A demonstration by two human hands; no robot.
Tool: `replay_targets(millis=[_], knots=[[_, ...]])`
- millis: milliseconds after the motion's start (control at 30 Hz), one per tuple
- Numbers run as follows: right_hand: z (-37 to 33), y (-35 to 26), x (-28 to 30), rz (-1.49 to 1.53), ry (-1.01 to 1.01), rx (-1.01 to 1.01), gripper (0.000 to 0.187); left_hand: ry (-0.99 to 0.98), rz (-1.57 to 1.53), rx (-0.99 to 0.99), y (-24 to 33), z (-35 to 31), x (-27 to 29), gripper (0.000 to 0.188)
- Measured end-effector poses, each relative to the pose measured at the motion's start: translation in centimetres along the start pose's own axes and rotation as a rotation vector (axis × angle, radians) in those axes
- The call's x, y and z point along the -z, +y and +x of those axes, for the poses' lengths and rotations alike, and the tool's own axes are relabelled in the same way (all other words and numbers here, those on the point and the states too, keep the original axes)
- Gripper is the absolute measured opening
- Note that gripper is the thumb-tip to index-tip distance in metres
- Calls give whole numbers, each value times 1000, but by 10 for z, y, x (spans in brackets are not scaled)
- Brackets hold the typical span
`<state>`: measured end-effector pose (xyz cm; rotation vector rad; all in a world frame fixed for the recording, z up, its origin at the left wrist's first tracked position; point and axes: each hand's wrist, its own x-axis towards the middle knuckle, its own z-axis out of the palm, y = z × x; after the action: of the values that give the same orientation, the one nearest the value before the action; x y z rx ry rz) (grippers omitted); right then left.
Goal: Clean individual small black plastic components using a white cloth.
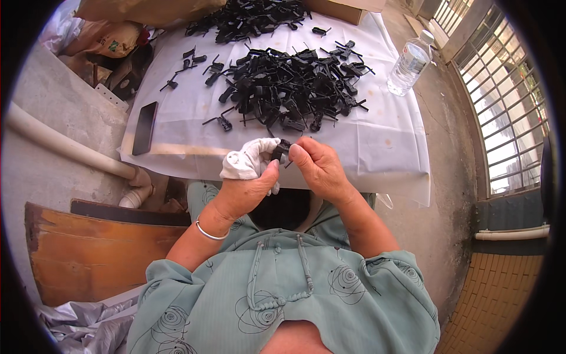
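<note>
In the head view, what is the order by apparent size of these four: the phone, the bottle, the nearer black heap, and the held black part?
1. Nearer heap
2. Bottle
3. Phone
4. Held part: partly hidden, but what shows is smallest.

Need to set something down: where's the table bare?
The white cover is bare from the bottle to the near-right corner, and between the phone and left hand. Crowded: the near heap and far heap of black parts.

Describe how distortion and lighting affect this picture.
Head view throughout: fisheye distortion bows the white pipe and window grille; brightness washes out patches beyond that grille; the black pile shows little detail, its pieces merging; the held black part is likewise dark.
</note>
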<state>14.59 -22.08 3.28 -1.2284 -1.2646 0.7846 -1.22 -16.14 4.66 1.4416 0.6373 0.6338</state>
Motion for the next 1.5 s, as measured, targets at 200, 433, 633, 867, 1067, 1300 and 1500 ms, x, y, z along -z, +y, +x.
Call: replay_targets(millis=[200,433,633,867,1067,1300,1500], knots=[[-6,-10,-13,-143,-79,26,23,151,305,-155,-4,-7,-4,27],[-13,7,-32,-102,50,65,23,226,621,-524,-15,-10,-5,29],[-14,13,-35,125,10,20,23,283,469,-344,-15,-14,-10,28],[-9,5,-32,-53,-22,-5,25,268,773,-502,-11,-14,-7,29],[-12,7,-17,-10,5,29,21,185,370,-365,-9,-8,-2,29],[-16,8,-2,-282,-122,163,11,62,-116,-29,-3,-9,5,31],[-16,1,-6,-30,-43,18,9,-163,-15,87,9,-12,4,31]])
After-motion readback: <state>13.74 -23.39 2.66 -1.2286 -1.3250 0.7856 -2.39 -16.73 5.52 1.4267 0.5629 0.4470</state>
